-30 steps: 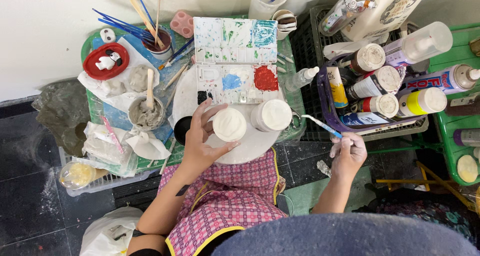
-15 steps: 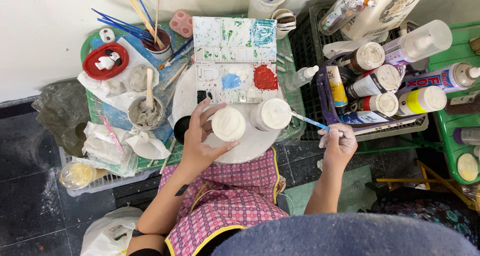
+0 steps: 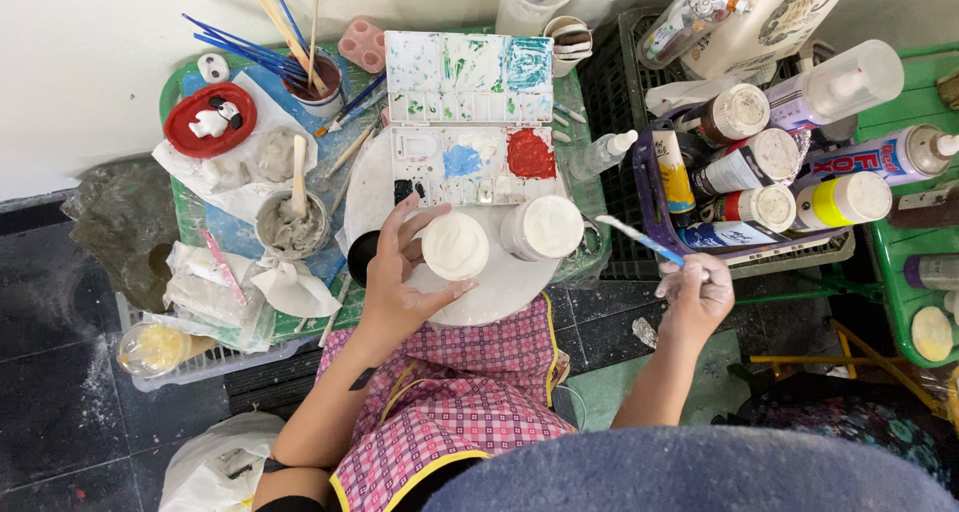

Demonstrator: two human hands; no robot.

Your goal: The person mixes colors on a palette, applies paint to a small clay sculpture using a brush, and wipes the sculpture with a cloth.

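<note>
A: Head view: the left hand curls around a white round pot, fingers closed on its rim, on the round white board over the lap.

B: And the right hand?

A: Pinched shut on a blue-handled brush, held out to the side, well apart from the pot.

B: Nearby?

A: A second white pot just beside the first, the paint palette behind them, paint bottles in a crate to the right.
</note>
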